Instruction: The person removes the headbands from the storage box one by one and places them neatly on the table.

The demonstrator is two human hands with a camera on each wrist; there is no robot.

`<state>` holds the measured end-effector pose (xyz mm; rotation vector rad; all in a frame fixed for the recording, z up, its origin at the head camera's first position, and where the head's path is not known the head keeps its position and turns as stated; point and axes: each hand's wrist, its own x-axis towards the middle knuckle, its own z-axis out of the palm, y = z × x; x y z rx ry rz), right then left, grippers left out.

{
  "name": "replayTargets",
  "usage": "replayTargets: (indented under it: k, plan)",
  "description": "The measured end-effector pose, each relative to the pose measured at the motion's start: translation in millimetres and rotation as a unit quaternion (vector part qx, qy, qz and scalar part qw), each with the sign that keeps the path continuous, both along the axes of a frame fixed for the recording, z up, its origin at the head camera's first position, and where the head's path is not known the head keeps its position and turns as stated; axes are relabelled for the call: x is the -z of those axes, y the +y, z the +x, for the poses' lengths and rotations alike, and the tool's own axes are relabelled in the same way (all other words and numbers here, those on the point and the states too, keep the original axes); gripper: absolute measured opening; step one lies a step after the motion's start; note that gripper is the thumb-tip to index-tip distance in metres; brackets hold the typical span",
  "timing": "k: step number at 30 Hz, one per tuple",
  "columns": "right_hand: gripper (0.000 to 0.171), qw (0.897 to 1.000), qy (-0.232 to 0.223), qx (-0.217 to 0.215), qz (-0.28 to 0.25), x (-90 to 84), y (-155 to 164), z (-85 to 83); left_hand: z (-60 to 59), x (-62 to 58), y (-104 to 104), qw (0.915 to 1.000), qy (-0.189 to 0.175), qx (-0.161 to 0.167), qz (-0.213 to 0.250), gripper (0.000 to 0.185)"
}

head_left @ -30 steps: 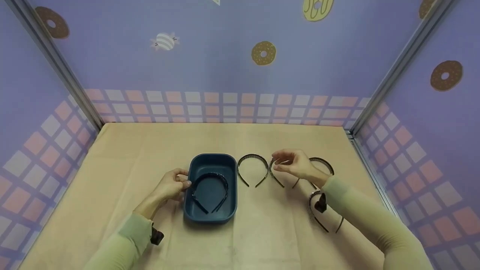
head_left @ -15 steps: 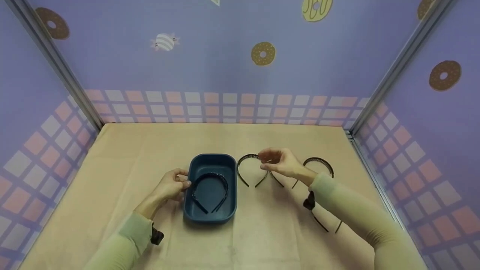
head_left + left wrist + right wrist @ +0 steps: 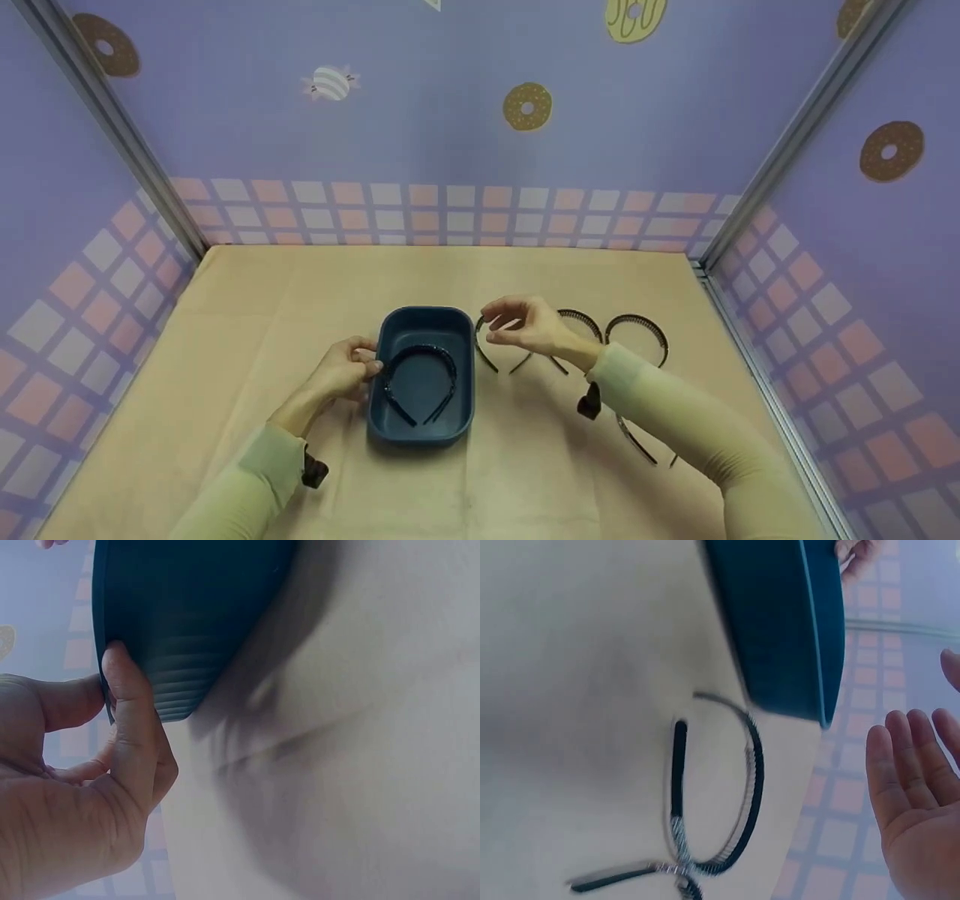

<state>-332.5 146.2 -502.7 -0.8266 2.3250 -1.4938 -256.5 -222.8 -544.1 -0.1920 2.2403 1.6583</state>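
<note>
A dark blue bin (image 3: 474, 394) stands on the cloth-covered table. My left hand (image 3: 341, 373) pinches its left rim between thumb and fingers; in the left wrist view the fingers (image 3: 131, 712) lie against the bin's outer wall (image 3: 180, 622). Inside the bin lies a dark headband (image 3: 454, 375). My right hand (image 3: 531, 326) hovers just right of the bin, its fingers loosely bent and holding nothing. Beneath it a toothed headband (image 3: 759, 765) lies on the table, partly hidden by the hand in the head view.
Two more toothed headbands, the middle one (image 3: 581, 315) and the right one (image 3: 637, 321), lie in a row to the right. Another headband (image 3: 636, 441) lies nearer me, mostly under my right forearm. Patterned purple walls (image 3: 420, 135) enclose the table (image 3: 300, 277) at back and sides.
My right hand has moved left, from over the middle headband to over the one beside the bin. My left hand and the bin have stayed put.
</note>
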Motion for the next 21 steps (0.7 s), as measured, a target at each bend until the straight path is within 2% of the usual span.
replayTargets:
  k: [6,12,21]
  plan:
    - [0.037,1.0,0.009,-0.019,-0.004,0.6,-19,1.7,-0.8,-0.8,0,0.9997,0.016,0.005,-0.016,0.044]
    - [0.038,0.999,0.014,-0.034,0.009,5.7,-36,1.5,-1.2,-0.5,1,0.9998,0.007,0.004,-0.016,0.043]
    - [0.037,0.999,0.027,-0.03,0.023,10.8,-59,-0.1,0.7,0.1,-1,0.9998,0.003,0.012,-0.013,0.046]
